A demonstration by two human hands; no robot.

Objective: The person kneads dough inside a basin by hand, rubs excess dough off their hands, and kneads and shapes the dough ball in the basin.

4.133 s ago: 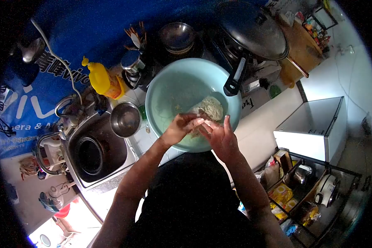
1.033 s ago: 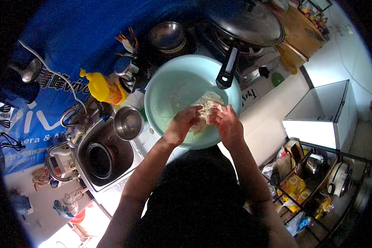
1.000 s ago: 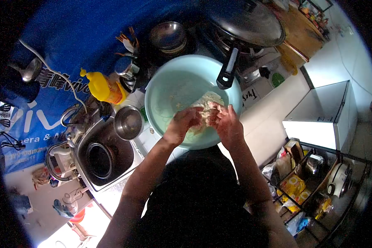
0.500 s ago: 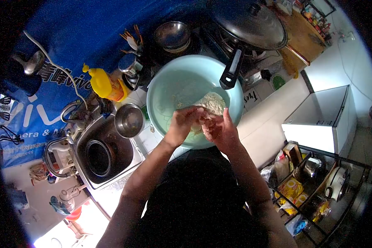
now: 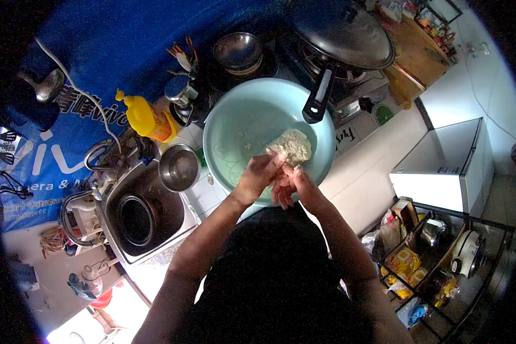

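Note:
A pale, rough lump of dough (image 5: 292, 147) lies in a large light-blue basin (image 5: 229, 109), just beyond my fingers. My left hand (image 5: 262, 176) is over the near part of the basin, its fingers closed against the fingers of the other hand. My right hand (image 5: 295, 186) meets it from the right, with several fingers pointing down and apart. Both hands have bits of dough on them. Where they overlap, I cannot make out whether anything is between them. Small crumbs of dough stick to the basin's inside.
Left of the basin are a metal bowl (image 5: 179, 167), a sink (image 5: 169, 221) with a black pan (image 5: 136, 220) and a yellow bottle (image 5: 146, 117). A lidded wok (image 5: 344, 34) stands at the back right, its black handle (image 5: 320, 94) over the basin rim. A rack (image 5: 441, 264) stands at right.
My hands have drawn closer together and now overlap. The right hand has turned so its fingers point down, leaving more of the dough in sight.

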